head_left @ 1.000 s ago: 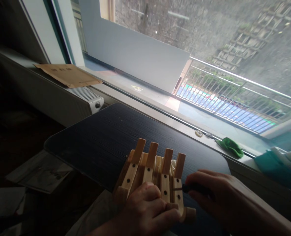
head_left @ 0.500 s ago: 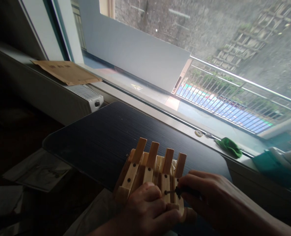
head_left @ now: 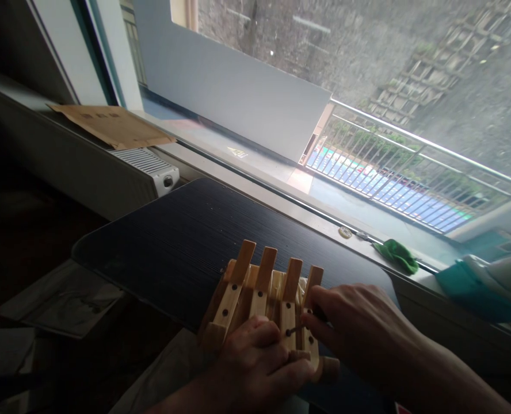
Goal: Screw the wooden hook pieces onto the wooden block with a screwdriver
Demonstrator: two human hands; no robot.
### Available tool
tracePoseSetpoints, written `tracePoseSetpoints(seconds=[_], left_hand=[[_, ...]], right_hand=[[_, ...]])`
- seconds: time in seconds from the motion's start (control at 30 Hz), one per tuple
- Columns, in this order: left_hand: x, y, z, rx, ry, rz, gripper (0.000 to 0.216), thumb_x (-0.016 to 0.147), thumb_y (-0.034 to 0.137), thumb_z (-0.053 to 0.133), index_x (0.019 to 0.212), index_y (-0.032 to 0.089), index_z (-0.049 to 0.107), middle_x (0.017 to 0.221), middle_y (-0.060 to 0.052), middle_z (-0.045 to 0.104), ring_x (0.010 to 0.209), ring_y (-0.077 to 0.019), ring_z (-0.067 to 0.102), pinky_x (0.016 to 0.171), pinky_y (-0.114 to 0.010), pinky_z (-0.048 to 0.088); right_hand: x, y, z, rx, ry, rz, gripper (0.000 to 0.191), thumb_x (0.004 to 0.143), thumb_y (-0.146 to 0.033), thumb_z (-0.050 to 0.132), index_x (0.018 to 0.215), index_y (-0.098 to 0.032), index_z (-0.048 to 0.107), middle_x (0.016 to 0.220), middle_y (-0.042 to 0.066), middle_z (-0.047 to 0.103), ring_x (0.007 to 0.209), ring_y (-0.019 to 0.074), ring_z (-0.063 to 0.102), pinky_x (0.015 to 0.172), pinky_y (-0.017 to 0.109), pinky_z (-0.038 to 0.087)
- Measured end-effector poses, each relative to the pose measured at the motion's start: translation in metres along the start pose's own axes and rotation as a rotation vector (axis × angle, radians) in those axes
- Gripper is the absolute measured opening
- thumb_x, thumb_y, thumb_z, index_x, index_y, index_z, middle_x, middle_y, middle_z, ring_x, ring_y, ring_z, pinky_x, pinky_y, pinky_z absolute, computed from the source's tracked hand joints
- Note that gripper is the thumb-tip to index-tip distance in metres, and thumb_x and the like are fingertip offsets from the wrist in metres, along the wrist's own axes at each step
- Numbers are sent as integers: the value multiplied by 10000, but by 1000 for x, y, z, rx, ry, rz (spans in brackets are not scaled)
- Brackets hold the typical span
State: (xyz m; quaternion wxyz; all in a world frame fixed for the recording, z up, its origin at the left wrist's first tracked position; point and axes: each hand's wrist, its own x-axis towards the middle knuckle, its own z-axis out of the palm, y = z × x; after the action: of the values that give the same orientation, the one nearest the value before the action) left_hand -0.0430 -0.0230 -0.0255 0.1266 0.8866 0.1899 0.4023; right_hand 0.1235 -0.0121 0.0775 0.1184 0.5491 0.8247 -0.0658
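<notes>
A small wooden slatted piece lies at the near edge of the dark table, its slats pointing toward the window. Dark round screw heads or holes dot the slats. My left hand is closed over the lower part of the slats, fingers curled against the wood. My right hand grips a screwdriver, whose thin metal shaft reaches left to a dark spot on the third slat. Most of its dark handle is hidden by the fingers.
The dark table borders a window sill. On the sill lie a green cloth and a roll of tape. A teal container stands at the right. A brown envelope rests over the radiator.
My right hand has turned and risen slightly around the screwdriver, covering more of the handle. My left hand stays on the wooden slats. The whole view has shifted a little.
</notes>
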Motion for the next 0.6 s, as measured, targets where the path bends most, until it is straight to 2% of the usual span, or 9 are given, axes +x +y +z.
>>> tracePoseSetpoints(seconds=[0.07, 0.17, 0.33, 0.53, 0.6], left_hand=[[0, 0, 0, -5, 23, 18, 179, 896, 147, 460, 1016, 181, 589, 710, 17, 663, 670, -126, 502, 648, -241, 446], [-1, -1, 2, 11, 42, 26, 159, 891, 146, 474, 989, 173, 595, 700, 16, 660, 657, -121, 499, 639, -234, 440], [-3, 1, 2, 32, -15, -18, 201, 914, 162, 434, 1044, 198, 583, 732, 11, 663, 703, -132, 517, 691, -252, 445], [-2, 1, -1, 21, -71, -21, 220, 919, 173, 401, 1046, 212, 577, 742, 14, 656, 716, -140, 519, 723, -258, 442], [-2, 2, -4, 24, -99, -39, 222, 920, 181, 404, 1055, 216, 575, 781, 13, 664, 740, -143, 527, 732, -258, 439]], right_hand=[[0, 0, -7, 62, -34, -3, 27, 814, -203, 524, 789, -211, 532, 634, -31, 577, 509, 112, 508, 458, 252, 202], [-3, 0, -13, 180, -31, -94, 73, 778, -166, 554, 817, -218, 521, 748, -32, 601, 587, 102, 522, 499, 235, 259], [-4, 4, 0, 207, 4, -184, 84, 794, -127, 523, 781, -208, 506, 733, -42, 584, 583, 83, 495, 538, 223, 283], [3, 2, 0, 34, 33, 24, 158, 866, -248, 457, 717, -208, 493, 589, -33, 552, 491, 111, 476, 473, 258, 180], [2, 0, -5, 85, 18, -12, 81, 833, -232, 497, 755, -214, 503, 644, -35, 580, 534, 113, 499, 484, 247, 206]])
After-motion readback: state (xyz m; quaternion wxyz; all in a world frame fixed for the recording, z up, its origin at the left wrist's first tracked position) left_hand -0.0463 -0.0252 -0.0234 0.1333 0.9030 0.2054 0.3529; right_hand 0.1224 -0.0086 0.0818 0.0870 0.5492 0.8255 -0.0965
